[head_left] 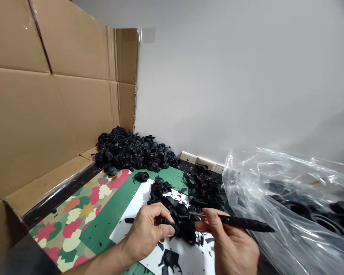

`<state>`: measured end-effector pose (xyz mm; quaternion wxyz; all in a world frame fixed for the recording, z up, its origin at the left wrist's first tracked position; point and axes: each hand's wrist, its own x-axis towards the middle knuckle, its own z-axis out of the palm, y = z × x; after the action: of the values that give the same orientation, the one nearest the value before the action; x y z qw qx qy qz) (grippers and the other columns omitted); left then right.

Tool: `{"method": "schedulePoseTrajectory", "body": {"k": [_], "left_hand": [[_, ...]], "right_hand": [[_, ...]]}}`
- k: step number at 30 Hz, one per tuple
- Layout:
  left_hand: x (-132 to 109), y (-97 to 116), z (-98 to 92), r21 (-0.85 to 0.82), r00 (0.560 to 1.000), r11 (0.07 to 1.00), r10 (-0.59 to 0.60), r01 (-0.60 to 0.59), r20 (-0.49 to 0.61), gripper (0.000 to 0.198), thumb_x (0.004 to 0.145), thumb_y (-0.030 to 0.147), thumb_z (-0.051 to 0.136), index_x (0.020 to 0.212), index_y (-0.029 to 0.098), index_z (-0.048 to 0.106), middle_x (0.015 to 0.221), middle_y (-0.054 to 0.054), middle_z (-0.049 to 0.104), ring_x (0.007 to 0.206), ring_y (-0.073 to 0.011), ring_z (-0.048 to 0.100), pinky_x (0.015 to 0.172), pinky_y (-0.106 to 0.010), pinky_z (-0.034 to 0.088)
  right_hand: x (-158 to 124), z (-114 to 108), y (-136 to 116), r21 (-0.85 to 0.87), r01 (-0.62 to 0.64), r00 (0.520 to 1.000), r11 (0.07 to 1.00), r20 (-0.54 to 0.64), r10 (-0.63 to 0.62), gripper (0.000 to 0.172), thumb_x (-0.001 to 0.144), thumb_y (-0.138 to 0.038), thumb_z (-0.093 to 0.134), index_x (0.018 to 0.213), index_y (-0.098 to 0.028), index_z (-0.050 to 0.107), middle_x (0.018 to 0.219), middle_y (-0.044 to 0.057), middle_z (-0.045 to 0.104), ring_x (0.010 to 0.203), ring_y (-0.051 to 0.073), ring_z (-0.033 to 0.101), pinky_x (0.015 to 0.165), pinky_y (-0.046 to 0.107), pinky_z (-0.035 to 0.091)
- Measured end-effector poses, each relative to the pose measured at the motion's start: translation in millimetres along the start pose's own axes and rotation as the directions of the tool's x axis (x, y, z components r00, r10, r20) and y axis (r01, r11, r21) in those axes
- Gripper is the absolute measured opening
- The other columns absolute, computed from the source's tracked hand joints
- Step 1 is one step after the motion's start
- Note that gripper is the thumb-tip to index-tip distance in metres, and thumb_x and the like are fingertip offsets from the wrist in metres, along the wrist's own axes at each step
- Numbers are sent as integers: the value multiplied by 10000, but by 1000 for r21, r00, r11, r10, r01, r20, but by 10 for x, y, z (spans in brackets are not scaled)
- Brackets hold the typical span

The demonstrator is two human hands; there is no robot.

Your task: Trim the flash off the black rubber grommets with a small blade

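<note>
My left hand (149, 229) is closed around a small black ribbed rubber part (179, 217), pinching it between thumb and fingers above a white sheet (137, 202). My right hand (226, 244) grips a slim black knife-like tool (243, 222) like a pen, its metal tip touching the part. Black trimmings (169, 259) lie on the sheet below both hands.
A large heap of black ribbed parts (132, 151) lies against the cardboard wall (46, 107) at the back left. A smaller pile (202, 185) sits behind my hands. A clear plastic bag (289, 206) holding black rings fills the right. A patterned green mat (86, 214) covers the table.
</note>
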<state>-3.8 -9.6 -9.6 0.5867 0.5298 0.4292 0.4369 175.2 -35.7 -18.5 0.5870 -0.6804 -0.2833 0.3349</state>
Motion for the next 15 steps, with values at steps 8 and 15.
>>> {"method": "schedulePoseTrajectory", "body": {"k": [8,15], "left_hand": [[24,62,-15,-46,999,999,-29,28,-21,97,537,159,685,621,130,648,690,9,563,459,-85,502,414,-209,409],[7,22,-22,-14,1000,1000,-3,3,-1,89,557,153,688,638,127,662,713,8,560,472,-86,510,425,-207,407]], "right_hand": [[-204,132,-76,98,113,978,989,166,-128,476,655,-624,702,767,-162,690,517,16,672,575,202,622,607,294,457],[-323,224,-118,153,160,958,975,215,-190,329,685,-505,711,679,-176,699,519,10,662,519,186,613,560,273,480]]}}
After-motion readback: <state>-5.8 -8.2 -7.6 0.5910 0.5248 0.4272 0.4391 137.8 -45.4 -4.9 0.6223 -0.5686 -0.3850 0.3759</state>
